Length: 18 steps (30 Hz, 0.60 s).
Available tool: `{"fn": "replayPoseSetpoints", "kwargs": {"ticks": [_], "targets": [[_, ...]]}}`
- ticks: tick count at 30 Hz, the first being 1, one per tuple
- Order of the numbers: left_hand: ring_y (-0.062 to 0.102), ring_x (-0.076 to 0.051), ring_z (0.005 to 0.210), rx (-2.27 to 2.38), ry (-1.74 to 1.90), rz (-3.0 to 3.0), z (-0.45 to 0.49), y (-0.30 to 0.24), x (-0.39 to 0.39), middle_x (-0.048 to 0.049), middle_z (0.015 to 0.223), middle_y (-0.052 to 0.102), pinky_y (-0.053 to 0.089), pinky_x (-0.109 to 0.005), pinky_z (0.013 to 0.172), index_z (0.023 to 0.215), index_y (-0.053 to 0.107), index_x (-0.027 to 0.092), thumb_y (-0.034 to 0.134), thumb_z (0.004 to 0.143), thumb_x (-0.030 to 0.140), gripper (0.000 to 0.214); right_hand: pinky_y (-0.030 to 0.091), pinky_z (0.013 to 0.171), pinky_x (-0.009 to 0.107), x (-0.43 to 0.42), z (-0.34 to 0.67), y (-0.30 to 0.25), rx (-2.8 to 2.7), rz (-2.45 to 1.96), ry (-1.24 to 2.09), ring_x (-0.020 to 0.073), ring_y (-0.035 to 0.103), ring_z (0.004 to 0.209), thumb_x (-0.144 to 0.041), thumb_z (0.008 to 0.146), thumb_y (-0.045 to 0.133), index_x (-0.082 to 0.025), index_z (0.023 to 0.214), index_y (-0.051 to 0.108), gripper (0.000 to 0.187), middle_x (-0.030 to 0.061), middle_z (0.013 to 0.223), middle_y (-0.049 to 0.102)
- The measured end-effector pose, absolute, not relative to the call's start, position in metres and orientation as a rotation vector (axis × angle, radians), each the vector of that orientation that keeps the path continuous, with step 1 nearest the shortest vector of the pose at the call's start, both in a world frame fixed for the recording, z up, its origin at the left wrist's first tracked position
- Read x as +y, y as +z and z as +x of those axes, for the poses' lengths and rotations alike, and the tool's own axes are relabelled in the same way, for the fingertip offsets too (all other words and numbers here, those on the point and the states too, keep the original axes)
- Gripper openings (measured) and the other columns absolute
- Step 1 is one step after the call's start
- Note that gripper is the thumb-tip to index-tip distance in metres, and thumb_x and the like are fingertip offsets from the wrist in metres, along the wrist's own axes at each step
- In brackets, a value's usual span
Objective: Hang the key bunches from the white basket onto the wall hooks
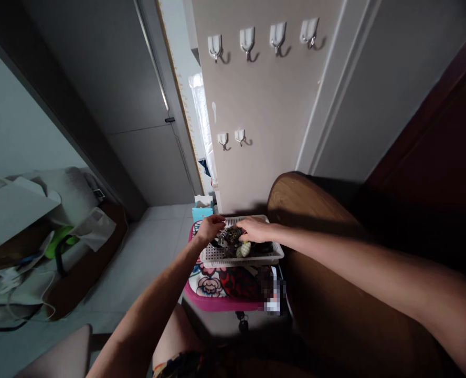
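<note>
A white slotted plastic basket (252, 257) sits on a pink stool with a flower-patterned cushion (221, 286). Small items lie inside it, among them dark metal pieces (230, 237) that look like keys and a pale green object (243, 249). My left hand (209, 229) reaches over the basket's left rim, fingers curled down into the contents. My right hand (256, 229) lies over the middle of the basket, fingers bent onto the small items. What either hand grips is too small and dark to make out.
A beige wall panel carries a top row of white hooks (247, 42) and two lower hooks (231, 139). A round wooden table (335, 283) stands to the right. A blue tissue box (202, 211) is behind the basket. Cluttered furniture with bags (60, 231) fills the left.
</note>
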<state>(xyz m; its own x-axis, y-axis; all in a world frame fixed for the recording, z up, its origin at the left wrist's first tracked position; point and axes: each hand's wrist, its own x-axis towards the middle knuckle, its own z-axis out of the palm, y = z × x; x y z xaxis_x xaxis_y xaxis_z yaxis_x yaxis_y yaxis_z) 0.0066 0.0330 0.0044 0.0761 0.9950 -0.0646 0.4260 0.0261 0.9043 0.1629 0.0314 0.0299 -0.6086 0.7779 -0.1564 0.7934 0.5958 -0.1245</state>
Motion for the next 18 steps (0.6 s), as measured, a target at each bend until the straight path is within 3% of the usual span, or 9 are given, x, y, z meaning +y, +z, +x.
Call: {"fn": "replayPoseSetpoints", "kwargs": {"ticks": [6, 9, 18], "targets": [[0.049, -0.015, 0.075, 1.489, 0.462, 2.170, 0.001, -0.005, 0.020, -0.0033, 0.079, 0.056, 0.038, -0.023, 0.068, 0.080, 0.056, 0.017, 0.050, 0.052, 0.013, 0.029, 0.033, 0.050, 0.022, 0.029, 0.159, 0.032, 2.649, 1.175, -0.324, 0.0167, 0.050, 0.070, -0.019, 0.052, 0.045, -0.021, 0.075, 0.059, 0.026, 0.0017, 0.076, 0.058], [0.048, -0.016, 0.077, 1.501, 0.408, 2.297, 0.004, -0.007, 0.015, -0.0030, 0.079, 0.056, 0.037, -0.024, 0.069, 0.072, 0.058, 0.018, 0.047, 0.054, 0.012, 0.022, 0.034, 0.050, 0.022, 0.028, 0.157, 0.034, 2.568, 1.174, -0.343, 0.0170, 0.050, 0.069, -0.017, 0.050, 0.046, -0.021, 0.072, 0.059, 0.026, 0.0013, 0.075, 0.058], [0.048, -0.008, 0.056, 1.574, 0.831, 1.754, 0.000, 0.006, 0.034, -0.0011, 0.064, 0.055, 0.039, -0.018, 0.053, 0.072, 0.052, 0.011, 0.046, 0.058, 0.018, 0.016, 0.036, 0.057, 0.025, 0.026, 0.158, 0.023, 2.685, 1.089, -0.299, 0.0181, 0.050, 0.073, -0.019, 0.055, 0.044, -0.022, 0.089, 0.055, 0.036, 0.0044, 0.084, 0.057]]}}
